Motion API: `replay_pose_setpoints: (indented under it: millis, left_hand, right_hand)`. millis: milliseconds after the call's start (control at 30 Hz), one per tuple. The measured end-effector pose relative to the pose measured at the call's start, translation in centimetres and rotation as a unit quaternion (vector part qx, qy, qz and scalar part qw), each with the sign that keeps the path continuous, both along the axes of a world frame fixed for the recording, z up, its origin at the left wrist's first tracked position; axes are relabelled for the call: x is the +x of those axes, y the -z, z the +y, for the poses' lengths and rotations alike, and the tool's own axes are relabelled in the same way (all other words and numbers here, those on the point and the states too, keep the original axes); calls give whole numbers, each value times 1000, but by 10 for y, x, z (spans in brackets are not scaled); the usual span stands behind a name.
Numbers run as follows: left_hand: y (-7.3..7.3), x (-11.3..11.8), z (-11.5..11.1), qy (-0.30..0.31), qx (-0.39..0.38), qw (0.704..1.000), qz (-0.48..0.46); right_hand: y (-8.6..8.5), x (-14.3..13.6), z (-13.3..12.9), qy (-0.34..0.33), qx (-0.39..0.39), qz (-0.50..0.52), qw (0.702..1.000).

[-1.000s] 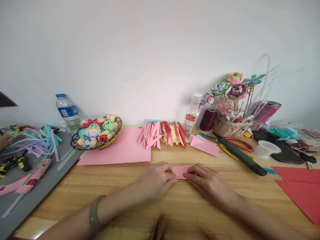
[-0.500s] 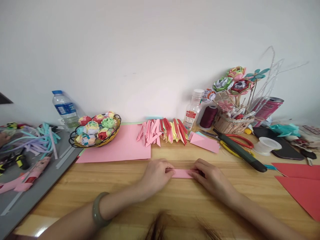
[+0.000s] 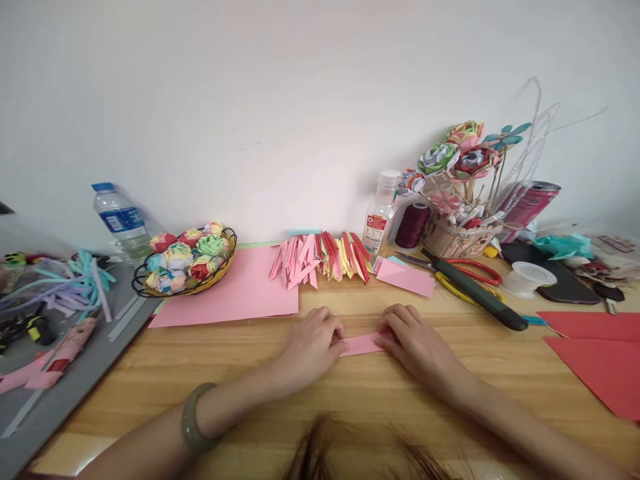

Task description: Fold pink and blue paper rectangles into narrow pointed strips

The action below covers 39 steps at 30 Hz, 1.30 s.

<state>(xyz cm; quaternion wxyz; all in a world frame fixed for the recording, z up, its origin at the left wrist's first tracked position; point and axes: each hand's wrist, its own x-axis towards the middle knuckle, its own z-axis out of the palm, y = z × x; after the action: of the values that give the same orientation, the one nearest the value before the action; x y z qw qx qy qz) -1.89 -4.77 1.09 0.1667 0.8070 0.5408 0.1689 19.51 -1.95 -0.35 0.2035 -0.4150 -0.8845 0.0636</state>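
Observation:
A narrow pink paper strip (image 3: pixel 361 345) lies level between my hands, low over the wooden table (image 3: pixel 280 427). My left hand (image 3: pixel 314 347) pinches its left end between thumb and fingers. At the other end, the thumb and curled fingers of my right hand (image 3: pixel 413 343) close on the paper. Beyond the strip stands a row of folded pink, red and yellow paper pieces (image 3: pixel 320 259). Small pink paper rectangles (image 3: pixel 406 277) lie to the right of that row, and a large pink sheet (image 3: pixel 225 293) is on the left.
A basket of paper flowers (image 3: pixel 185 263) sits on the pink sheet, near a water bottle (image 3: pixel 120 220). A dark green-handled tool (image 3: pixel 480 293), a white spool (image 3: pixel 529 279) and red paper (image 3: pixel 600 367) are at right. A glue gun (image 3: pixel 55 357) lies at left.
The camera view has shifted slightly. The strip now tilts a little, its right end higher in view, and both hands still hold it.

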Motion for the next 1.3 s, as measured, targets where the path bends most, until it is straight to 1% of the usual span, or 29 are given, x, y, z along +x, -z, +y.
replay_pose_setpoints:
  millis: [167, 333, 467, 533, 600, 667, 767, 833, 900, 967, 1033, 1167, 1233, 1300]
  left_hand:
    - [-3, 1, -3, -4, -16, 1000, -16]
    - [-5, 1, -4, 22, -19, 999, -15]
    - [-4, -1, -4, 14, -20, 999, -24]
    - [-3, -2, -2, 7, -21, 999, -49]
    - [0, -3, 2, -13, -39, 994, -103]
    - [4, -5, 6, -39, -82, 977, -194]
    - [8, -6, 13, -70, -145, 929, -333]
    - [9, -6, 15, -78, -165, 905, -384]
    - [7, -5, 16, -85, -173, 894, -404]
    - [6, -5, 16, -98, -179, 888, -411]
    - [4, -4, 15, -114, -191, 877, -426]
    - [3, -3, 13, -152, -207, 841, -477]
    - [2, -3, 12, -173, -202, 828, -493]
    - [1, -2, 12, -185, -192, 824, -500]
  right_hand:
    - [-5, -1, -1, -13, -42, 20, 999]
    - [-5, -1, 0, -42, -67, 45, 996]
    - [-6, 0, 1, -47, -95, 83, 991]
    - [-8, 0, 2, -39, -130, 122, 983]
    - [-11, 0, 3, -22, -193, 163, 967]
    - [-13, 1, 4, -9, -263, 208, 942]
    - [-13, 2, 7, 6, -336, 278, 900]
    - [-13, 2, 9, 22, -363, 309, 878]
    - [-13, 2, 11, 40, -370, 335, 866]
    - [-14, 2, 12, 63, -360, 353, 861]
    - [-17, 2, 12, 80, -348, 356, 864]
    - [-22, 2, 13, 82, -343, 339, 872]
    - [-23, 2, 13, 91, -343, 347, 868]
    - [-22, 3, 15, 100, -344, 361, 861]
